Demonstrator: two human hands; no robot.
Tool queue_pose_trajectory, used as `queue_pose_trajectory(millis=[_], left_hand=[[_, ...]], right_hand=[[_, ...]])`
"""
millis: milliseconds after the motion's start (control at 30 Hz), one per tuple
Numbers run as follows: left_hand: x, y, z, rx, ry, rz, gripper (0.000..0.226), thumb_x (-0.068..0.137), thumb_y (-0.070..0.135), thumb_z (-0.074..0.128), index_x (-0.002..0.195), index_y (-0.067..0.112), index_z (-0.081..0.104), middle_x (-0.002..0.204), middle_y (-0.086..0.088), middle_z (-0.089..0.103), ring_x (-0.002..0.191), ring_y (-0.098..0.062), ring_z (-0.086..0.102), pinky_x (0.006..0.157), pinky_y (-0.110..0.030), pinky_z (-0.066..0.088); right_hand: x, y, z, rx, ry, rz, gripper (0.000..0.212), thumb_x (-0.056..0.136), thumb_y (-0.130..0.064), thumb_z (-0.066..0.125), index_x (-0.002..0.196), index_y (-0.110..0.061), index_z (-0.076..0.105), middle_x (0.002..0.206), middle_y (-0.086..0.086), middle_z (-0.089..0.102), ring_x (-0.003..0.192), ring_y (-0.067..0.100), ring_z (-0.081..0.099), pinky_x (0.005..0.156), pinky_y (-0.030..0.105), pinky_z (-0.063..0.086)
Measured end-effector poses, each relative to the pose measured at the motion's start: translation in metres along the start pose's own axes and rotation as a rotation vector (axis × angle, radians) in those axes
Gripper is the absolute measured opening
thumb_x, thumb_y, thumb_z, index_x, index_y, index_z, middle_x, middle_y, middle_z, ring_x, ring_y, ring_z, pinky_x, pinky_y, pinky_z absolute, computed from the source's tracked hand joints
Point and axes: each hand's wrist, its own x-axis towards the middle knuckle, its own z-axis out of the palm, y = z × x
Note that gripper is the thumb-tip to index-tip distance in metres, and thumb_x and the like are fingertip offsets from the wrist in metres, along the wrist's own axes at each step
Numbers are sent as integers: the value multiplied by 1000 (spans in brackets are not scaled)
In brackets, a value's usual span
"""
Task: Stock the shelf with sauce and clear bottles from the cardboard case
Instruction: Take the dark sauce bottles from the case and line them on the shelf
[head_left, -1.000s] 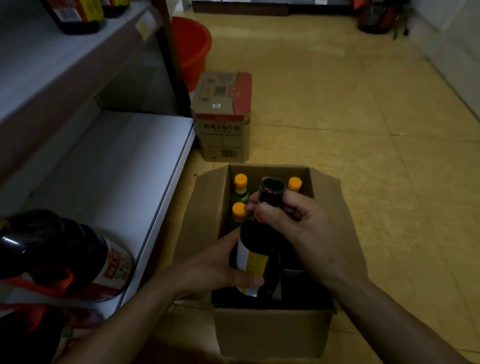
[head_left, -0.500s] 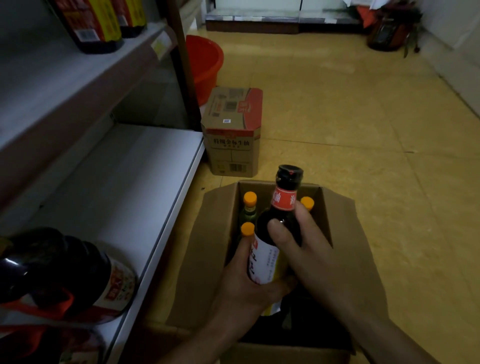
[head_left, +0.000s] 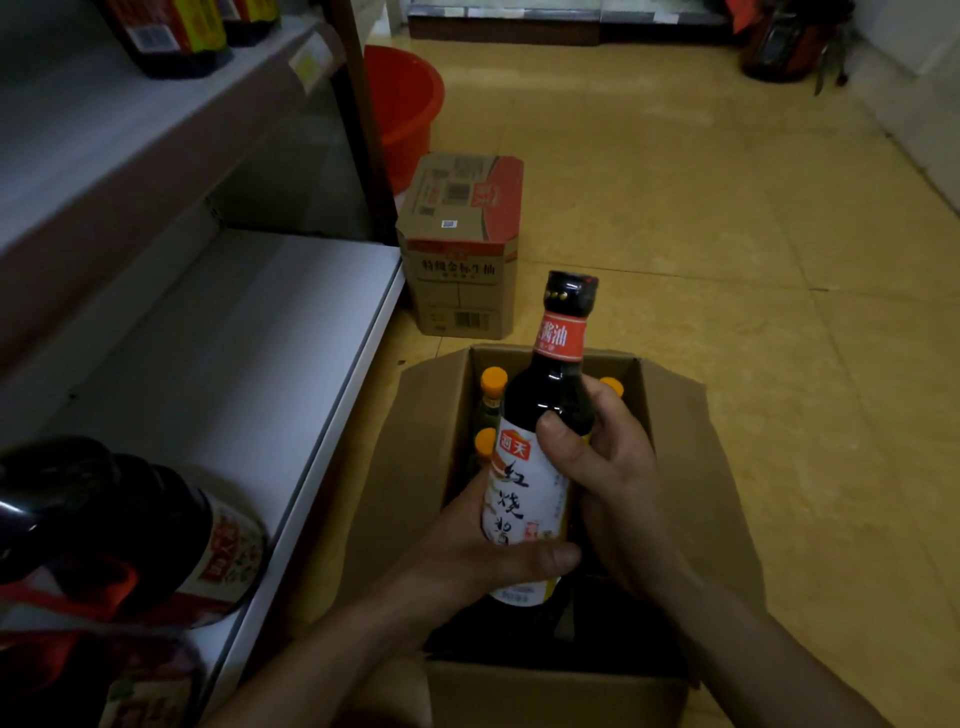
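You've raised the dark sauce bottle (head_left: 524, 483) higher than half a second ago. More of it now stands clear of the open cardboard case (head_left: 691, 441), and its white label faces you. Your left hand (head_left: 467, 556) curls round the lower label, thumb across the front. Your right hand (head_left: 618, 483) wraps the shoulder, thumb on the label's top edge. Just beyond your left fingers, orange-capped bottles (head_left: 492, 378) stand in the case. The white lower shelf (head_left: 249, 364) lies well left of them.
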Motion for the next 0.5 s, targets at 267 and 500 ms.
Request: queue_pose_trajectory(millis=[267,500], left_hand=[[-3,-7,6,-78,33,-94,70,73,20,82,134,37,53,123,12,74,115,-8,70,99,-31,56],[4,-14,17,-112,211,-16,65,67,20,86,126,31,60,114,12,77,105,-6,74,81,-20,59]], right_hand=[[6,-9,-13,120,-187,81,63,84,-34,73,142,-16,54,134,19,65,124,38,64,105,53,51],[3,-5,-9,-203,-147,42,52,88,-46,64,136,-55,45,122,-30,68,114,-6,66,88,19,56]])
